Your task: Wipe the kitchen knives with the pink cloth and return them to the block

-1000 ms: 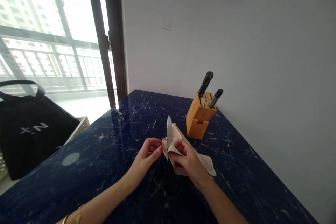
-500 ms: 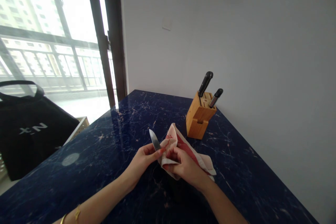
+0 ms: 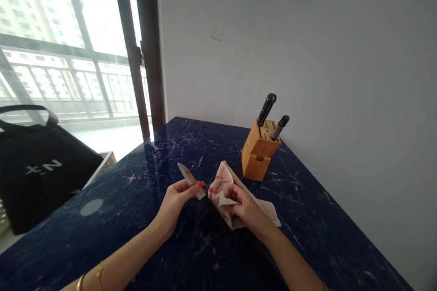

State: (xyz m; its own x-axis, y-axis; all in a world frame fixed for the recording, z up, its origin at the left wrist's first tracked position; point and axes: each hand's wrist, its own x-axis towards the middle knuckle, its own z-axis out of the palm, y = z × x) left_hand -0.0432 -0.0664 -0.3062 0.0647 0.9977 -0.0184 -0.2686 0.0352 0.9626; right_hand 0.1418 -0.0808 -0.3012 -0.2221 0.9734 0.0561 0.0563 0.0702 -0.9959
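My left hand (image 3: 180, 194) pinches a kitchen knife (image 3: 186, 173) by its blade, close to the dark handle. The blade tip points up and to the left, and the handle slants down to the right towards my right hand. Bunched in the closed fingers of my right hand (image 3: 244, 207) is a white cloth (image 3: 220, 188) with red markings. Part of the cloth hangs out past the hand's right side. The cloth lies beside the knife handle; whether they touch I cannot tell.
A wooden knife block (image 3: 257, 154) with two dark-handled knives in it stands behind my right hand, near the wall. Dark blue marbled tabletop (image 3: 143, 209) lies beneath. At the left, a black bag (image 3: 41, 168) is beside the table, before a glass door.
The knife has moved left, away from the cloth, and its handle now shows. My left hand has shifted slightly left; the cloth has been drawn back from the blade.
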